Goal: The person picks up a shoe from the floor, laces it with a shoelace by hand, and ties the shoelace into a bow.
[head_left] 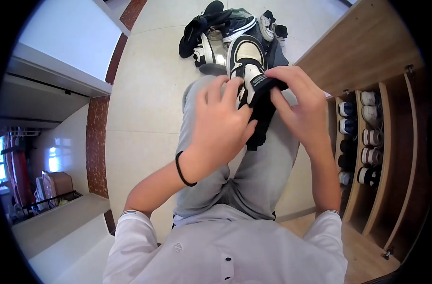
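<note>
A black-and-cream sneaker [249,53] rests over my lap with its toe pointing away from me. At its tongue [261,84], which bears small pale lettering, my right hand [302,102] is closed, thumb and fingers gripping the dark padded edge. My left hand [220,120] has its fingers curled over the near left side of the same sneaker, by the laces and collar; its fingertips are partly hidden. Dark cloth [259,125] hangs below the sneaker between my grey-trousered legs [199,142]. A black band [179,169] circles my left wrist.
Beyond my knees, several shoes lie in a pile, among them a black shoe [190,40] and a white sneaker [267,24]. To the right stands an open wooden shoe cabinet [384,156] with pairs on its shelves. White furniture [59,71] is at the left.
</note>
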Demonstrator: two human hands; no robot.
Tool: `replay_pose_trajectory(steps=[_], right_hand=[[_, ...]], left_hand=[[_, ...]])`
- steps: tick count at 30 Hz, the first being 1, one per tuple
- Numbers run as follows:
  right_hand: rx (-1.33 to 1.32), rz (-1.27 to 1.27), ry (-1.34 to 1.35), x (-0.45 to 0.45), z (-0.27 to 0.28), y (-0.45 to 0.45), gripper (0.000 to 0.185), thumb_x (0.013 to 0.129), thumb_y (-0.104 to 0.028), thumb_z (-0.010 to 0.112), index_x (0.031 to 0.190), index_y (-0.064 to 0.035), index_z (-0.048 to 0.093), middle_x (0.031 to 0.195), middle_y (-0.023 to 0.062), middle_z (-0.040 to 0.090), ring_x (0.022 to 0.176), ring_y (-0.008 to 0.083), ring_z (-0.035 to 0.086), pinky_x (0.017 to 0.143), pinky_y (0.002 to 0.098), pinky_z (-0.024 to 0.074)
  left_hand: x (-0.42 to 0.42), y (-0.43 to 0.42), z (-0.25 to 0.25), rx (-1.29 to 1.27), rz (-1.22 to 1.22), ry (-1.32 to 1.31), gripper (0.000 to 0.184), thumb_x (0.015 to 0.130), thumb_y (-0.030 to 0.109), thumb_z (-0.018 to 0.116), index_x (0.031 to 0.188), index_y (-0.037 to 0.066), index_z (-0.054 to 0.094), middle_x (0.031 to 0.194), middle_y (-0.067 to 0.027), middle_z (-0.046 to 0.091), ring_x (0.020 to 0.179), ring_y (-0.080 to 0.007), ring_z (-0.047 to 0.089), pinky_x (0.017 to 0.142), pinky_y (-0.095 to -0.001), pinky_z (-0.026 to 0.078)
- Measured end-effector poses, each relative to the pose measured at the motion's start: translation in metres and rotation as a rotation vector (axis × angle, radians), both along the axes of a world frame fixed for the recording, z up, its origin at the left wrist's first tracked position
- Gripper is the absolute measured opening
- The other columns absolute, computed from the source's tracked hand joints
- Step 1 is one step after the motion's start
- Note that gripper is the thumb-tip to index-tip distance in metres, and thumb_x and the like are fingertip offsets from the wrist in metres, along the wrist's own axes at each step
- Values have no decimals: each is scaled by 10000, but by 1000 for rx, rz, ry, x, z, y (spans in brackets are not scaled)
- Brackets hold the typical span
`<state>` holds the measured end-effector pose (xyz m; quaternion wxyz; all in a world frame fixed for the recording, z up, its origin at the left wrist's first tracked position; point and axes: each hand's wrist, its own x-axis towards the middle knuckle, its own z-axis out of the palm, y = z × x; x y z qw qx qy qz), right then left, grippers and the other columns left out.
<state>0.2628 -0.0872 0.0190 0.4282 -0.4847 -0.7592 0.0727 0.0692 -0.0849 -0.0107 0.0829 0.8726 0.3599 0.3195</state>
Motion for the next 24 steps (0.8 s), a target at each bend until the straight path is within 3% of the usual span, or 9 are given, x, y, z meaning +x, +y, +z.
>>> replay_pose_trajectory(steps=[3, 6, 9, 11, 15, 17, 21, 23, 24], right_hand=[[55, 33, -108, 2, -3, -2, 264, 802, 30, 704, 1060, -18, 677, 1023, 129, 682, 885, 318, 687, 767, 372, 558], [-5, 18, -12, 1, -7, -8, 256, 797, 11, 717, 1049, -16, 680, 998, 119, 687, 873, 308, 679, 764, 361, 556], [-144, -36, 102, -1, -11, -13, 244, 791, -25, 731, 1030, -25, 687, 953, 106, 686, 853, 294, 671, 837, 384, 535], [-34, -52, 4, -2, -18, -13, 242, 784, -39, 738, 1021, -35, 691, 928, 102, 679, 858, 287, 665, 885, 399, 509], [10, -80, -151, -2, -26, -17, 249, 763, -61, 749, 1007, -61, 699, 898, 90, 662, 910, 277, 642, 999, 425, 433], [16, -97, -165, 2, -24, -20, 257, 757, -58, 746, 1010, -61, 699, 910, 87, 658, 936, 285, 630, 1004, 426, 429], [-2, -123, -151, 4, -20, -23, 283, 744, -49, 730, 1025, -67, 698, 979, 74, 662, 1006, 304, 616, 1050, 477, 397], [37, -85, -157, -2, -11, -28, 287, 745, -51, 728, 1029, -74, 699, 1007, 71, 667, 1022, 298, 620, 1067, 503, 378], [83, -38, -163, -6, -3, -29, 290, 746, -54, 726, 1034, -81, 699, 1034, 67, 672, 1039, 293, 623, 1084, 529, 359]], left_hand=[[10, -3, -4, 9, 85, 127, 232, 733, 253, 801, 870, 66, 784, 1405, -194, 515, 1309, -417, 441, 1015, -609, 349], [17, -1, -2, -23, 141, 333, 347, 768, 283, 793, 1065, 105, 778, 1515, -162, 435, 1405, -416, 350, 1058, -661, 330], [23, 2, -13, -24, 169, 388, 315, 775, 270, 784, 1046, 110, 777, 1518, -159, 425, 1429, -423, 317, 1063, -722, 290], [24, 2, -20, 9, 153, 245, 178, 727, 214, 733, 827, 81, 797, 1484, -220, 458, 1423, -453, 338, 1052, -773, 227], [21, 5, -22, -21, 167, 234, 175, 736, 209, 728, 825, 74, 794, 1485, -221, 453, 1413, -462, 346, 1059, -779, 216], [16, 2, -21, -39, 140, 187, 189, 788, 173, 735, 946, 69, 739, 1461, -191, 462, 1409, -441, 343, 1092, -688, 284], [-4, -13, -4, -158, -19, -148, 133, 788, 84, 700, 914, 43, 691, 1431, -201, 480, 1381, -438, 368, 1119, -580, 308], [-15, -23, 19, -220, -134, -312, 77, 824, 34, 672, 895, 20, 645, 1277, -190, 584, 1247, -372, 513, 1048, -445, 406], [-22, -26, 32, -219, -135, -312, 77, 824, 34, 672, 895, 20, 645, 1277, -190, 584, 1247, -372, 513, 1048, -445, 406]])
